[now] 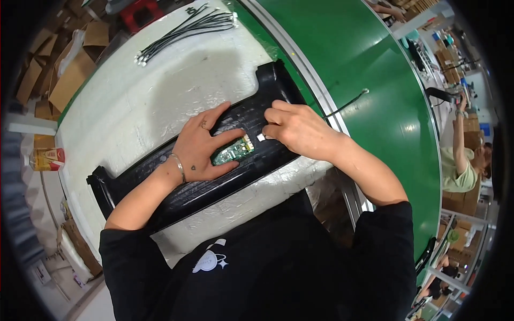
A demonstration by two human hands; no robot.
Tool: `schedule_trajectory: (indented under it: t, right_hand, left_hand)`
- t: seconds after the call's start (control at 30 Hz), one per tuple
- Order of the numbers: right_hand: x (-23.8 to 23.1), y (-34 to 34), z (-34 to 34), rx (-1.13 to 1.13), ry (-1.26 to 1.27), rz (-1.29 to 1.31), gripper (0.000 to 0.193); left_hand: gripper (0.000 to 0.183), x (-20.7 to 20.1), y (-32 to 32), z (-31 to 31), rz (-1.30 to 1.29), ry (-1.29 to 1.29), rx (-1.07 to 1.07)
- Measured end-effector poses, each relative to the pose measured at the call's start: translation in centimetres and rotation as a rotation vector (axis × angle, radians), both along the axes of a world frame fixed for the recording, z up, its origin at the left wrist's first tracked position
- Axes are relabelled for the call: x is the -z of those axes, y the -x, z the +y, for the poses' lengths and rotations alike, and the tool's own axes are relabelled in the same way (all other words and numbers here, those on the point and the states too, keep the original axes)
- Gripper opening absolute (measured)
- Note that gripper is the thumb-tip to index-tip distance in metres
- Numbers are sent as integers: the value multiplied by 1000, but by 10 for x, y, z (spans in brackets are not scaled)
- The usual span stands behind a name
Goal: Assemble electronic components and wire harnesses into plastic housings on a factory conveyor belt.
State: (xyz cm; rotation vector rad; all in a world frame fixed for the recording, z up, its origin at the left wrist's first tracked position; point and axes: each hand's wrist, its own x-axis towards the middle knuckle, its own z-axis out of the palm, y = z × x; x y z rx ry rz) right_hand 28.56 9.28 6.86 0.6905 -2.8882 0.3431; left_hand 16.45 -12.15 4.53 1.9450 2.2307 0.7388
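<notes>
A green circuit board (233, 151) lies on a long black plastic housing (198, 195). My left hand (199, 143) spans the board, thumb along its near edge and index finger along its far edge, holding it against the housing. The other fingers stretch over the black surface. Just right of the board, my right hand (297, 128) is closed in a pinch on a black cable (348, 103). Its white connector (261, 137) pokes out from my fingertips, a short gap from the board's white sockets. The cable's other end trails out to the right behind my hand.
The housing rests on a white, film-wrapped foam pad (123, 96). A bundle of black cables (184, 33) lies at its far side. A metal rail (289, 51) borders a green surface (396, 144) at right. Cardboard boxes (77, 75) stand left; other people are at the far right.
</notes>
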Motion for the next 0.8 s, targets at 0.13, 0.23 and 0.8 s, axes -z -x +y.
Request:
schedule_trajectory:
  t: [0.13, 0.23, 0.8]
  right_hand:
    - [3, 4, -13, -54, 44, -25, 13]
    - [8, 6, -15, -61, 57, -27, 13]
    - [14, 13, -10, -226, 51, 98, 8]
  left_hand:
    - [50, 1, -1, -5, -22, 13, -6]
    - [50, 2, -2, -5, -25, 14, -3]
    - [55, 10, -1, 1, 57, -91, 16]
